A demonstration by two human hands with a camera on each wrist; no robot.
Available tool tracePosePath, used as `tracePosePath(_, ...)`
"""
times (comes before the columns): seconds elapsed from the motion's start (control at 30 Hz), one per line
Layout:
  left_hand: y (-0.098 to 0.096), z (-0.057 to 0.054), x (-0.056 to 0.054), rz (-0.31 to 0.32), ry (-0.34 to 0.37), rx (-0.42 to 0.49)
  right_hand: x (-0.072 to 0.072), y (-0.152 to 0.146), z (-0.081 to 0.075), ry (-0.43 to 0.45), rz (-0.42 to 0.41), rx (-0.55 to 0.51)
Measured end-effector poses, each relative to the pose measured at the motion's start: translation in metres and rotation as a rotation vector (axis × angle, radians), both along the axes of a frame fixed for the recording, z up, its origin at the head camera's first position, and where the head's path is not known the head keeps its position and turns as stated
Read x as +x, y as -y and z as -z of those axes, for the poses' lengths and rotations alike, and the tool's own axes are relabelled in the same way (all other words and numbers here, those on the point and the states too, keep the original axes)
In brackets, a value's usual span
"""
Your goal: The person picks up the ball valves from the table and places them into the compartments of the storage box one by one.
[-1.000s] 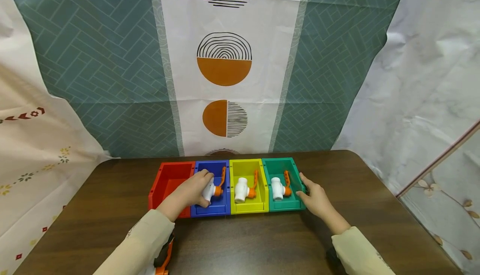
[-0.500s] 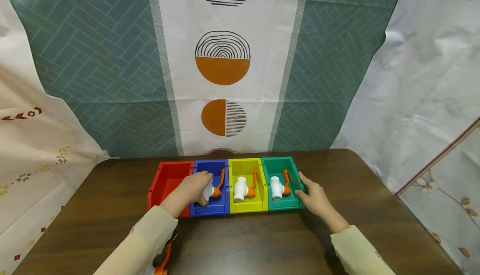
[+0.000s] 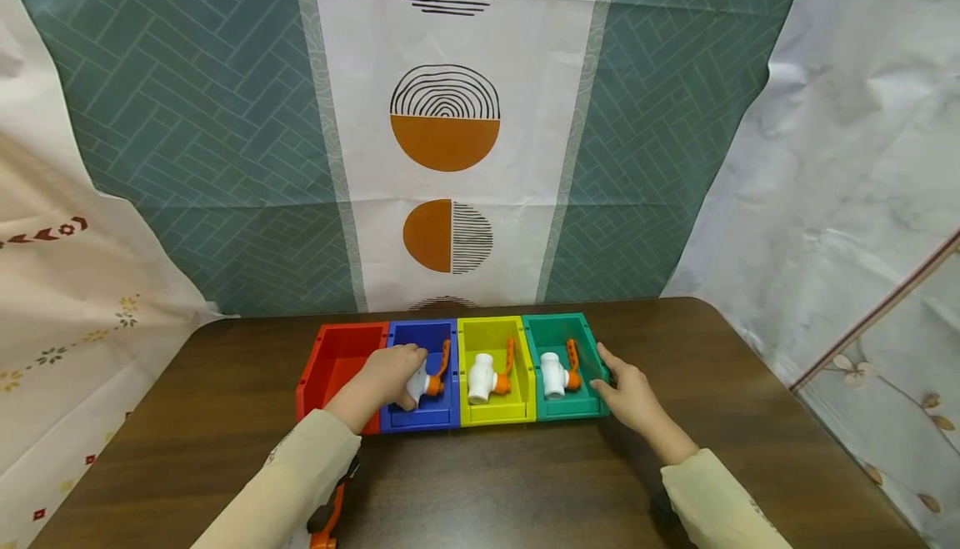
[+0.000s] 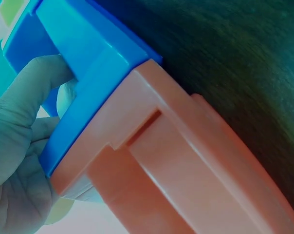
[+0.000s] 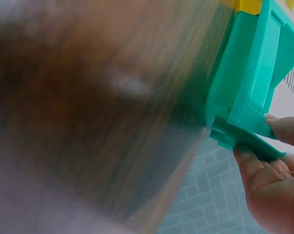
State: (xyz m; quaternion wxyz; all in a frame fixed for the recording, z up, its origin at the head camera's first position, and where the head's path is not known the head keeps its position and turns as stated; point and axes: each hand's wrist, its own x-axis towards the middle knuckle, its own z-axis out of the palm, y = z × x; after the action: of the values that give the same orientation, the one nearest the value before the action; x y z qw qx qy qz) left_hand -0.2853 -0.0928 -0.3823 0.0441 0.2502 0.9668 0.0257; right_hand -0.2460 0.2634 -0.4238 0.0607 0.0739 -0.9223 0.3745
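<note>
In the head view my left hand (image 3: 384,376) reaches into the blue bin (image 3: 422,421) and grips a white ball valve (image 3: 417,382) with an orange lever, which it partly covers. The left wrist view has the thumb (image 4: 42,78) bent over the blue wall, with a bit of the white valve body (image 4: 65,95) beside it. My right hand (image 3: 632,400) holds the outer side wall of the green bin (image 3: 573,410). Thumb and fingers lie on either side of that wall in the right wrist view. Inside the green bin lies another white valve (image 3: 554,376).
A yellow bin (image 3: 498,414) with a similar valve (image 3: 482,378) stands between the blue and green ones. The red bin (image 3: 337,357) ends the row at left, partly behind my left arm. Near the left sleeve, an orange-handled piece (image 3: 324,539) lies on the brown table (image 3: 510,482).
My left wrist and sleeve have shifted slightly to the right, the hand staying over the valve in the blue bin. The right hand keeps its place on the green bin.
</note>
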Motion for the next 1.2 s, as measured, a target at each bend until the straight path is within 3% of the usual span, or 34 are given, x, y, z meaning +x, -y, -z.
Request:
tracePosePath(0.63, -0.0057, 0.0014, -0.0041, -0.028, 0.020, -0.105, 0.0002, 0.0001, -0.0002, 0.008, 0.008, 0.015)
tracePosePath(1.2, -0.0083, 0.0035, -0.0091, -0.010, -0.018, -0.214, 0.0000, 0.0000, -0.0009, 0.021, 0.022, 0.000)
